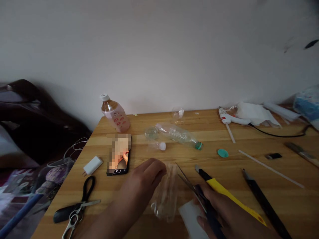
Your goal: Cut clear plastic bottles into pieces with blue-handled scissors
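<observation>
My left hand is closed on the upper edge of a clear cut plastic bottle piece, which hangs over the wooden table. Its fingertips are partly hidden behind the hand itself. With my right hand I grip a pair of dark-handled scissors. Their blades stand slightly apart and point up and left, beside the bottle piece's right side. A white sheet lies partly under the right hand. Just beyond that hand is a yellow utility knife.
Behind my hands lie a green-capped clear bottle and a white-capped bottle top. A phone, charger, second scissors and drink bottle are left. A glue gun and black-handled tool are right.
</observation>
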